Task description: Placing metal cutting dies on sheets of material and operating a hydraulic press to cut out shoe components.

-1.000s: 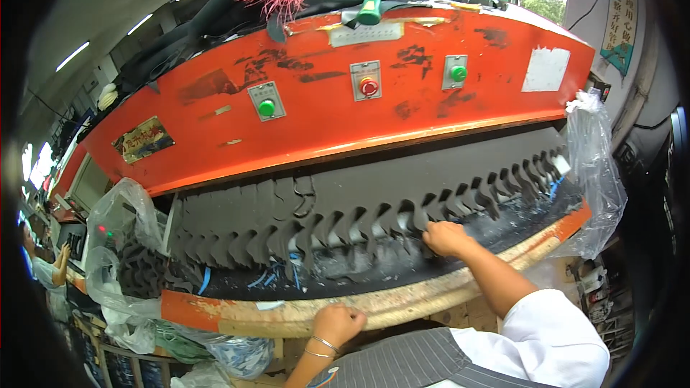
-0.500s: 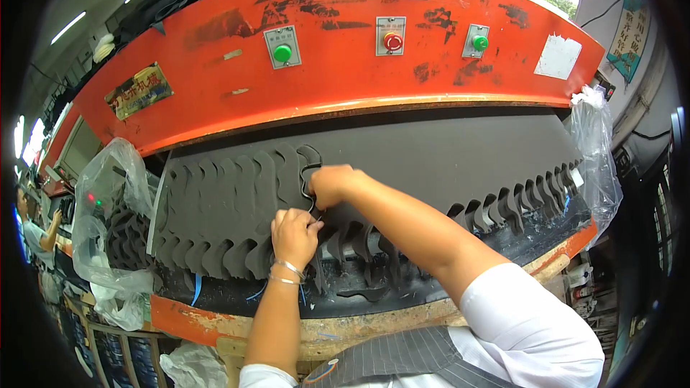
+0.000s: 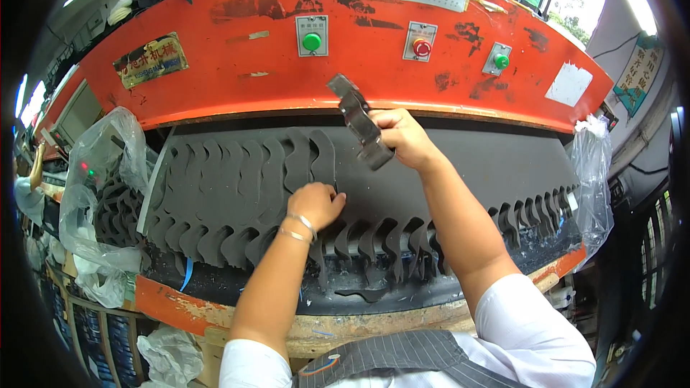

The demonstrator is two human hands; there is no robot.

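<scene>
My right hand grips a wavy steel cutting die, raised and tilted above the dark grey foam sheet. My left hand rests on the sheet with its fingers curled; what they pinch, if anything, is hidden. Just beyond its knuckles lies a wavy cut strip, the rightmost of several S-shaped cuts in the left part of the sheet. Along the near edge, a row of curved foam ends sticks up and hangs over, partly behind my left wrist.
An orange press beam spans the back, with green buttons and a red stop button. Clear plastic bags hang at the left and right; the left one holds cut pieces. A loose wavy offcut lies near the front edge.
My right hand has lifted the cutting die off the sheet, up and to the right. My left hand has moved slightly right and away from me, beside the newly exposed strip.
</scene>
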